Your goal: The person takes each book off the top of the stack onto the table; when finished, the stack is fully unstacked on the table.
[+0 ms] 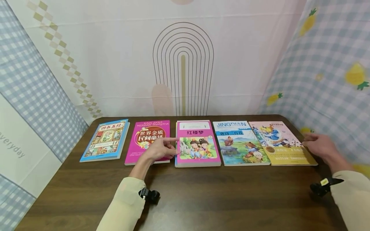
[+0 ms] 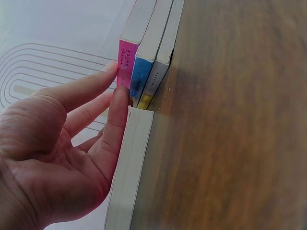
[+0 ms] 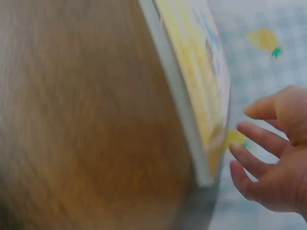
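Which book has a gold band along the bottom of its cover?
The rightmost book, nearest the right hand; none of the others has that gold band.

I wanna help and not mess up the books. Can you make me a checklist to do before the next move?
1. Leftmost blue book face up: ok, its cover shows.
2. Left hand at the middle pink book: ok, it touches the left edge.
3. Middle pile lined up: not ok, a blue spine sticks out a little.
4. Right hand free: ok, it holds nothing.
5. Right hand touching the pink-and-yellow book: cannot tell, its fingers are very near.
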`<state>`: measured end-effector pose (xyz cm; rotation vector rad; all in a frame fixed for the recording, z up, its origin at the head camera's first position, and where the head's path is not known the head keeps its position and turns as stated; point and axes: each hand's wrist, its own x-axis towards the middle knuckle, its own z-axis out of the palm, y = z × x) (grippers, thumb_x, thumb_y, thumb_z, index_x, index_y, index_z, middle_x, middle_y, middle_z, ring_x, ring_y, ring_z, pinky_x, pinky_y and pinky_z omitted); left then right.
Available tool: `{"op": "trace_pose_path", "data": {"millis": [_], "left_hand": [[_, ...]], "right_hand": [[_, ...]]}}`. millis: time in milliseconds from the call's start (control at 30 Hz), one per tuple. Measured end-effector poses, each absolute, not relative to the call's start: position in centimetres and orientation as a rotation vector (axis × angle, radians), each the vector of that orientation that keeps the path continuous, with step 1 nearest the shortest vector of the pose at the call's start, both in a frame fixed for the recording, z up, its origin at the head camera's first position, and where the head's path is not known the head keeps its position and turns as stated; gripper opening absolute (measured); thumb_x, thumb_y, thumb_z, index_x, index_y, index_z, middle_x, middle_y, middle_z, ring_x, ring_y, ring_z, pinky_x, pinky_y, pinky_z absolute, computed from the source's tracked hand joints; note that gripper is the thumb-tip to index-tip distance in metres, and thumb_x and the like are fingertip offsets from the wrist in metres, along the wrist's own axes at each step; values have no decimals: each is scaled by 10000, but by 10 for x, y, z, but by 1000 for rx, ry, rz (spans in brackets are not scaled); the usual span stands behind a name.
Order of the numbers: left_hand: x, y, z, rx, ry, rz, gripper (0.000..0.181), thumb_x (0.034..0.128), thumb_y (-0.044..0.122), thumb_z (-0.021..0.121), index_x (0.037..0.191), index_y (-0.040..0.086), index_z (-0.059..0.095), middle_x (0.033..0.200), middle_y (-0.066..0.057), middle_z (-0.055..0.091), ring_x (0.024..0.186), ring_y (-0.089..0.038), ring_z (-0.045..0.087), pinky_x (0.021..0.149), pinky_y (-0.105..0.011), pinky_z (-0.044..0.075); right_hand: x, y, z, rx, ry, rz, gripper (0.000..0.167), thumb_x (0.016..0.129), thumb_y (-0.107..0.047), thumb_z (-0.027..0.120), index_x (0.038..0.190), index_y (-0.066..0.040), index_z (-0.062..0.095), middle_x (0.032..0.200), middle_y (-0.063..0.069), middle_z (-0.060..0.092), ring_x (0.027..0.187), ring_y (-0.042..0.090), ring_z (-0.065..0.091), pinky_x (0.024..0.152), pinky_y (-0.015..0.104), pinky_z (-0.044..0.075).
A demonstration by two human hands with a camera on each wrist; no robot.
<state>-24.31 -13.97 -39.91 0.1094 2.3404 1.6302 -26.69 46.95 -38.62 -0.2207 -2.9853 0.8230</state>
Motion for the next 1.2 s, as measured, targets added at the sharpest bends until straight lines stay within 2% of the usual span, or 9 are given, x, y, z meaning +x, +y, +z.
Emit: {"op": "trace_pose_path", "data": {"millis": [133, 267, 367, 500, 600, 767, 867, 967, 1200], "left_hand": [[-243, -139, -399, 101, 2350, 1619, 599, 904, 75, 828, 1470, 98, 632, 992, -128, 656, 813, -214, 695, 753, -316, 648], [-243, -139, -399, 81, 2370, 1607, 591, 910, 74, 818, 1471, 115, 636, 1006, -129, 650, 830, -216, 693, 752, -310, 646], [-243, -139, -398, 82, 2371, 1605, 588, 912, 73, 816, 1470, 112, 636, 1004, -130, 650, 828, -215, 694, 752, -311, 646], [-243, -138, -399, 99, 2354, 1618, 605, 900, 75, 831, 1471, 99, 632, 996, -133, 661, 808, -212, 695, 752, -316, 648], [-243, -137, -399, 99, 2347, 1627, 614, 889, 71, 840, 1468, 95, 634, 983, -131, 665, 786, -210, 693, 745, -316, 647], [-244, -137, -400, 126, 2358, 1634, 619, 887, 73, 840, 1468, 66, 626, 947, -122, 662, 752, -202, 689, 725, -319, 649], [-244, -136, -400, 139, 2366, 1637, 620, 890, 83, 841, 1468, 48, 620, 916, -112, 665, 725, -194, 683, 696, -314, 644], [-245, -136, -399, 135, 2385, 1623, 622, 891, 97, 846, 1469, 50, 619, 895, -102, 662, 708, -188, 673, 666, -303, 635], [-243, -130, -398, 96, 2465, 1542, 650, 865, 126, 883, 1463, 98, 633, 907, -104, 630, 704, -198, 656, 633, -286, 612]], "right_hand": [[-264, 432, -362, -184, -2922, 836, 590, 1083, -276, 516, 1521, 113, 443, 1473, 422, 475, 1306, 607, 464, 930, 649, 501], [-261, 387, -347, -26, -2867, 925, 580, 1113, -370, 490, 1527, 35, 500, 1426, 370, 560, 1218, 540, 560, 710, 491, 575], [-258, 355, -345, 73, -2818, 971, 530, 1112, -364, 517, 1499, -5, 557, 1371, 314, 622, 1159, 464, 612, 603, 350, 555], [-252, 320, -349, 172, -2777, 1006, 452, 1104, -322, 561, 1447, -36, 627, 1332, 270, 670, 1139, 404, 636, 670, 275, 531], [-248, 297, -353, 225, -2773, 1060, 433, 1100, -323, 576, 1437, -61, 646, 1329, 250, 683, 1134, 374, 640, 719, 276, 520], [-244, 268, -357, 268, -2795, 1212, 435, 1101, -332, 577, 1440, -68, 645, 1354, 238, 680, 1154, 383, 650, 786, 355, 591], [-244, 256, -362, 284, -2814, 1287, 424, 1099, -318, 585, 1434, -67, 650, 1354, 232, 679, 1158, 397, 654, 811, 403, 601], [-247, 245, -369, 310, -2819, 1356, 416, 1094, -297, 596, 1433, -62, 651, 1325, 217, 699, 1165, 376, 656, 845, 389, 571], [-251, 221, -384, 320, -2829, 1564, 423, 1076, -282, 632, 1430, -52, 647, 1193, 221, 739, 1047, 325, 718, 789, 361, 588]]}}
